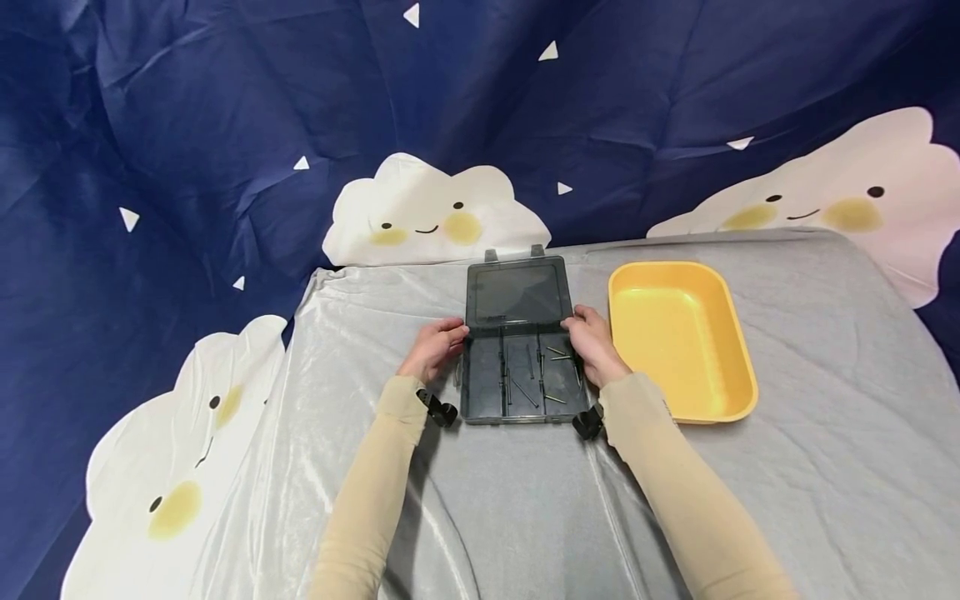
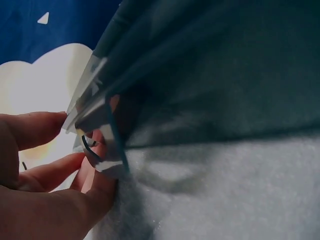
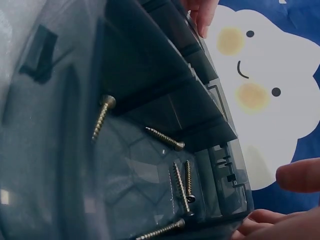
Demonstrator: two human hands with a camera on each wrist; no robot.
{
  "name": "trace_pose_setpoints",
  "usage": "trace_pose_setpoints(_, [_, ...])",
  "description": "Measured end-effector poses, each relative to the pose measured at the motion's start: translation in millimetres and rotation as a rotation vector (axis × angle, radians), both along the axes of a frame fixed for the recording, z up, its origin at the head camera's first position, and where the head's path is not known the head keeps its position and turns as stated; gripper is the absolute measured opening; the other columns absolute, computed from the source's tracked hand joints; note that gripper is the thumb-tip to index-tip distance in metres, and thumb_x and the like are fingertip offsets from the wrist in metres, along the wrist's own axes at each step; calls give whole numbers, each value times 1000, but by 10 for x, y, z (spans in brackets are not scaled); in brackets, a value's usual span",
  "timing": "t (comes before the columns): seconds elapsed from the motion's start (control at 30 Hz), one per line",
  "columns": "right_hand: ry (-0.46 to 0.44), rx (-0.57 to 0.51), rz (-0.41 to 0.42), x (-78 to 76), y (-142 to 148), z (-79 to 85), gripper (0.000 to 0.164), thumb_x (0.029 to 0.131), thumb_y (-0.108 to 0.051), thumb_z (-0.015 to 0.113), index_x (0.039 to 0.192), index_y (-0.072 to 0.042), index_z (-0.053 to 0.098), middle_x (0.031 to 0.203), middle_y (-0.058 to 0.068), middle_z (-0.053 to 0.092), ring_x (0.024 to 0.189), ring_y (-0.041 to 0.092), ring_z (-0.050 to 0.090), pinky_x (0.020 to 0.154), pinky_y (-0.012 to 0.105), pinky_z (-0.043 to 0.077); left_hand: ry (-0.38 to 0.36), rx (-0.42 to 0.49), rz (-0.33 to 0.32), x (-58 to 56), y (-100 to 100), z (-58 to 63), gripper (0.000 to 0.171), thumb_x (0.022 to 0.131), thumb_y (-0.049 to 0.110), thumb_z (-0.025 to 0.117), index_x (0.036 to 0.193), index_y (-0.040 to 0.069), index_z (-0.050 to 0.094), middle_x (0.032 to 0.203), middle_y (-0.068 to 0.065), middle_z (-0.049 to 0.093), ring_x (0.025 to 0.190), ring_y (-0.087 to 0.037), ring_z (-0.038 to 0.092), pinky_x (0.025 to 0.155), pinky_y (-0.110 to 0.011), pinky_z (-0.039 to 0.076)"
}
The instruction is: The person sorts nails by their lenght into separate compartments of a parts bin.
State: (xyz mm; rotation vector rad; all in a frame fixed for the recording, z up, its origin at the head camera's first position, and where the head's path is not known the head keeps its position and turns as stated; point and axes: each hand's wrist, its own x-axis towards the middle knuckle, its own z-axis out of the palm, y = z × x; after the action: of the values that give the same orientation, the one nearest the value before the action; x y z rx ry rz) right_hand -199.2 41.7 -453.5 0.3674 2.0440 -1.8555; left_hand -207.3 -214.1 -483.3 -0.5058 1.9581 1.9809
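Note:
A dark translucent plastic compartment box [image 1: 482, 390] lies on the cloth in the head view, its lid [image 1: 517, 292] swung back away from me. Several screws [image 3: 166, 138] lie loose in its middle and right compartments; the left one shows none. My left hand [image 1: 437, 346] grips the box's left side near the hinge, thumb and fingers around the corner in the left wrist view. At the opposite side, my right hand [image 1: 595, 343] holds the edge near the hinge. In the right wrist view its fingers are partly hidden behind the box corner.
Just right of my right hand stands a yellow plastic tray [image 1: 738, 350]. A grey cloth [image 1: 517, 508] covers the table. Behind it hangs a dark blue curtain [image 1: 247, 92] with clouds and white triangles.

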Motion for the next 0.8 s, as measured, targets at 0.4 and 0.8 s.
trace_pose_setpoints(0.4, [-26,-54,-19,-9,60,8,56,97,-9,39,150,3,27,158,18,21,146,29,20,120,40,22,-7,-24,-10,6,16,11,42,97,5,54,138,-3,48,141,-19,50,118,-20,51,108,-37,41])
trace_pose_setpoints(0.8, [1,-65,-27,-6,63,7,57,96,-10,44,149,4,28,157,19,24,146,29,21,120,38,22,4,-30,10,-14,17,1,42,95,4,56,136,-3,51,139,-18,52,117,-20,53,107,-38,43])
